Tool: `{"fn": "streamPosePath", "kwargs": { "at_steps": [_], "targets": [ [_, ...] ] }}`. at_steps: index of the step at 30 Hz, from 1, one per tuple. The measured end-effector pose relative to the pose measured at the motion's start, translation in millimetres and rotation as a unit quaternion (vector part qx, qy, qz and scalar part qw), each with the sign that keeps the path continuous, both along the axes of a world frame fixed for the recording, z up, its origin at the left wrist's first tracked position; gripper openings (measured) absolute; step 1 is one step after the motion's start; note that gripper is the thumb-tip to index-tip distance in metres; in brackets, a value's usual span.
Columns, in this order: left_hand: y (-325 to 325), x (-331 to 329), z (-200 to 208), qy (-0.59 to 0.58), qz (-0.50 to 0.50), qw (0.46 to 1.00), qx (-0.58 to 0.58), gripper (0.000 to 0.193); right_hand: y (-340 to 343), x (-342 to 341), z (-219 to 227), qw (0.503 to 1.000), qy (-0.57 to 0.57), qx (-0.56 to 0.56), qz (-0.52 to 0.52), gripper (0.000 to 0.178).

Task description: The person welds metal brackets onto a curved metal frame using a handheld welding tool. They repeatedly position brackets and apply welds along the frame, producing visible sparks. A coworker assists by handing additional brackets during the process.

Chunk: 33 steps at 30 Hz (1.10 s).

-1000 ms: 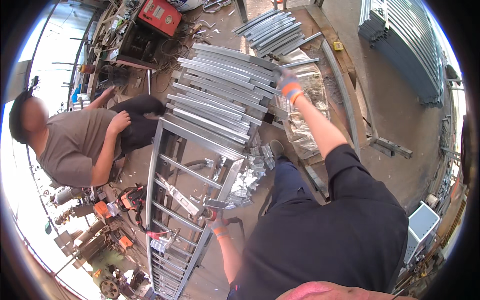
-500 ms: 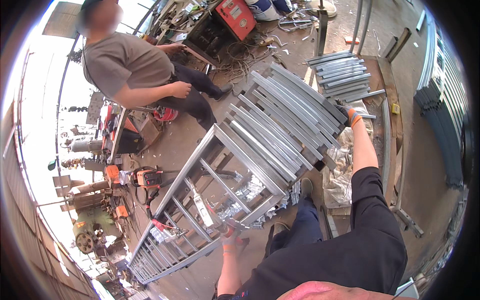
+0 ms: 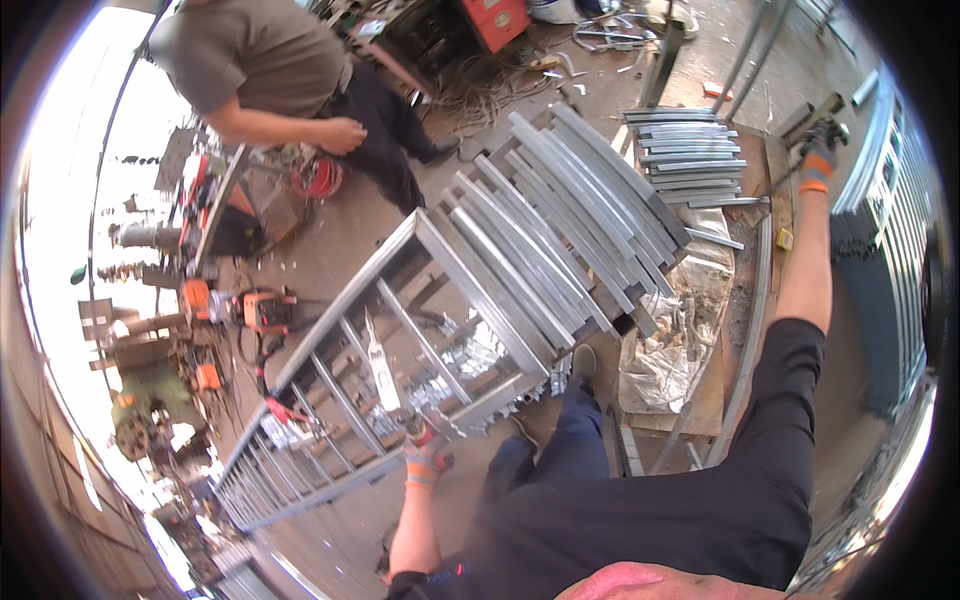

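- Since half a second ago, the person's right hand (image 3: 818,158), in a grey-and-orange glove, has moved from the end of the tube pile out to the far right; the co-worker's head and trunk sit higher in view.
- Largest is the silver steel frame (image 3: 482,292), ladder-like with many crossbars, slanting from centre to lower left.
- Across its upper right end lies the pile of long grey square metal tubes (image 3: 575,215), their ends uneven.
- Beyond the brown flat board's right edge stands a tall stack of blue-grey metal lengths (image 3: 885,290).
- At the upper left, a co-worker (image 3: 290,60) in a grey-brown shirt stands beside the frame.
- On the brown flat board (image 3: 760,155), near its upper edge, lies a smaller batch of silver tubes (image 3: 695,155); a crumpled whitish sack (image 3: 665,350) lies below them.
- Over the frame's lower long edge sits a long white-and-silver tool (image 3: 382,370) with a red rear end.
- The person's left hand (image 3: 420,464), gloved alike, is clenched around that red end.
- By the right hand are dark steel post ends; whether it grasps anything cannot be told.
- Smallest is a yellow box-shaped object (image 3: 785,239) near the board's right edge.
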<state>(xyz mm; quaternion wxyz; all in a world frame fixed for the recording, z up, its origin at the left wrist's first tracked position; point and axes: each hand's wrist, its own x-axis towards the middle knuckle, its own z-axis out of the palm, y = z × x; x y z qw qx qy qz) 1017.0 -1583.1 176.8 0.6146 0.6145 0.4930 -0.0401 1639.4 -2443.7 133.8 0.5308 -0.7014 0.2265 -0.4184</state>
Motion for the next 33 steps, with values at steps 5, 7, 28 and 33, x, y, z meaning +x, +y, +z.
{"fn": "streamPosePath", "kwargs": {
  "at_steps": [5,7,28,33],
  "targets": [
    [14.0,-17.8,-29.4,0.024,0.005,0.999,0.046,0.045,115.0,-29.1,136.0,0.931,0.203,-0.018,0.302,0.027],
    [16.4,-24.3,-40.9,-0.031,-0.03,0.992,0.114,0.052,207.5,-75.4,142.6,0.869,0.247,-0.025,0.428,0.024],
    [209.8,-192.8,-110.2,-0.149,0.149,0.941,0.263,0.041,863.6,-463.9,-18.0,0.734,0.319,0.215,0.56,0.024],
    [210.5,-186.9,-100.5,-0.182,0.181,0.957,0.133,0.034,908.3,-450.1,-58.9,0.764,0.329,0.18,0.525,0.024]
  ]
}}
